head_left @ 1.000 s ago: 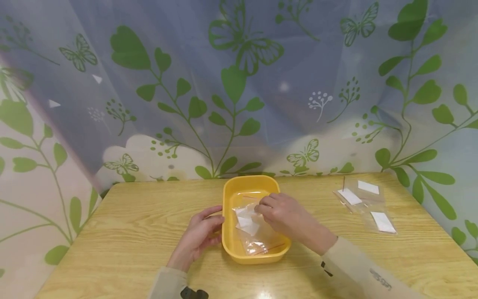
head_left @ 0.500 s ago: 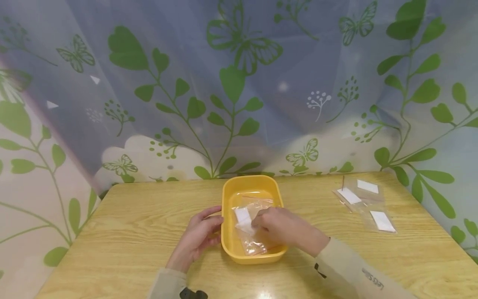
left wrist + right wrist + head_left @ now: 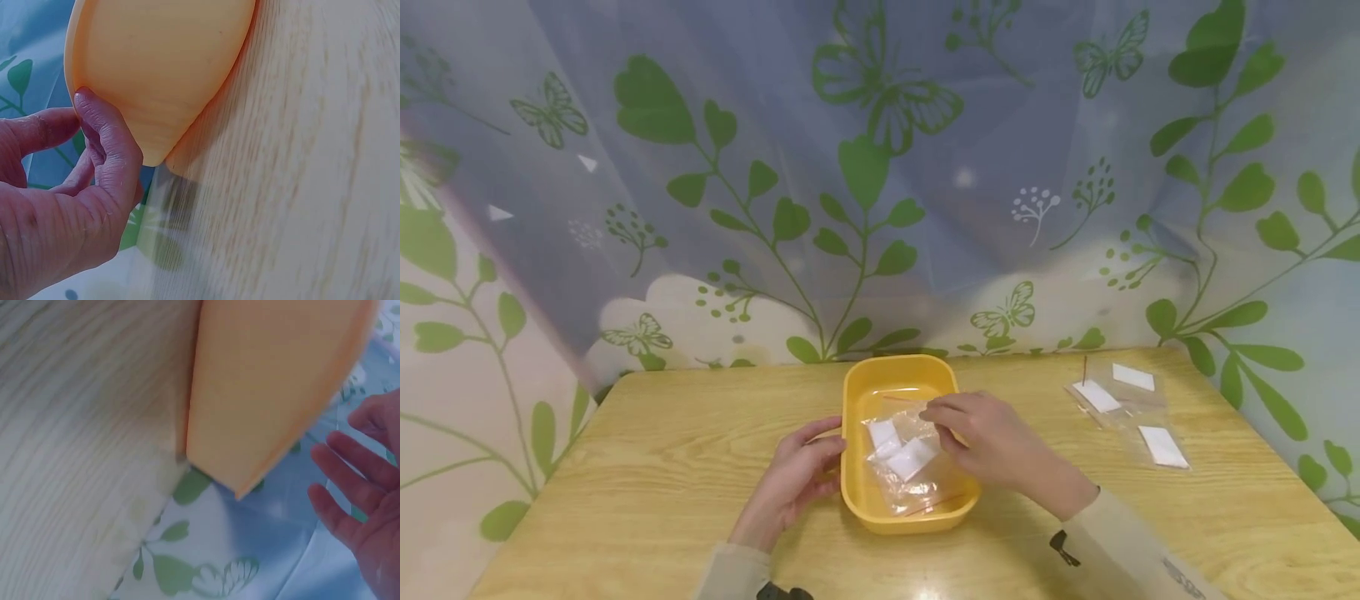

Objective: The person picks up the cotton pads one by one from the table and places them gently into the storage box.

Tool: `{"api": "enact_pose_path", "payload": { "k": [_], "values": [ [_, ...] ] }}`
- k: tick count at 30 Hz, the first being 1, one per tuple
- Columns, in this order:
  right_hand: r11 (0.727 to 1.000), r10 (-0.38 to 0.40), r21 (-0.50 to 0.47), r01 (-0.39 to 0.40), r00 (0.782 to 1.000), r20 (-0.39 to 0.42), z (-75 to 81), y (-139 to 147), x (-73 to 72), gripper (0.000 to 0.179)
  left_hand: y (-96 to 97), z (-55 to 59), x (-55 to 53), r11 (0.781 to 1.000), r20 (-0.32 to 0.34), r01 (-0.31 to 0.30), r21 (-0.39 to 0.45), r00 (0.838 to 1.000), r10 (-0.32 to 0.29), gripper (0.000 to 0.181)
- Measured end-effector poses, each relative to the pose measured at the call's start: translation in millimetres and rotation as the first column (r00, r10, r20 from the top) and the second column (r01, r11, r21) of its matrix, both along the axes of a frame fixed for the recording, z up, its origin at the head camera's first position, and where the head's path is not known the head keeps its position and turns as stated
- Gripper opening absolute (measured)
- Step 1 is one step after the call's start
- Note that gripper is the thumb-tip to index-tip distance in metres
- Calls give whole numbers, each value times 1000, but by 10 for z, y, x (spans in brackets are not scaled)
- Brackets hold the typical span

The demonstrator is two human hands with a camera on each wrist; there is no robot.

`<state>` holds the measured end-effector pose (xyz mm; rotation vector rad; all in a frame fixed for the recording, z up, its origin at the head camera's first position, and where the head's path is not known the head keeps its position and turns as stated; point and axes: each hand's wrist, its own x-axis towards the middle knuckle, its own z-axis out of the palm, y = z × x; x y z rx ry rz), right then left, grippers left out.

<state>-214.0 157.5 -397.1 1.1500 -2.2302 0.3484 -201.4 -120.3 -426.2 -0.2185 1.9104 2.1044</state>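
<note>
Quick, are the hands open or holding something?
Left hand: open, touching the yellow tray.
Right hand: open, fingers over the tray, nothing visibly held.

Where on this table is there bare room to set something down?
On the pale wood-grain table, the broad stretch left of the yellow, round-cornered plastic tub and the left hand looks bare, as does the gap between the tub and the clear plastic bags with white rectangles. Crowded: the tub's inside, where similar bags overlap, the right hand over its right side.
</note>
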Motion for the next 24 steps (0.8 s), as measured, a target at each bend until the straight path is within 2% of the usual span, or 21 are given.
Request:
{"api": "enact_pose_path", "payload": {
  "k": [3, 8, 15, 24],
  "values": [
    [995, -53, -86, 47, 996, -68, 26, 102, -20, 25, -11, 0, -2, 1000, -4, -3, -4, 1000, 3, 50],
    [980, -131, -165, 116, 988, -84, 47, 308, -36, 24, -23, 2, 4, 1000, -8, 10, 6, 1000, -10, 52],
    [960, -242, -151, 236, 970, -26, 55, 624, -47, 27, -38, -13, 9, 1000, -10, 11, 13, 1000, -10, 52],
    [934, -333, -123, 335, 942, 32, 20, 1109, -162, 31, -37, -13, -2, 1000, -11, 18, 6, 1000, -18, 51]
  ]
}}
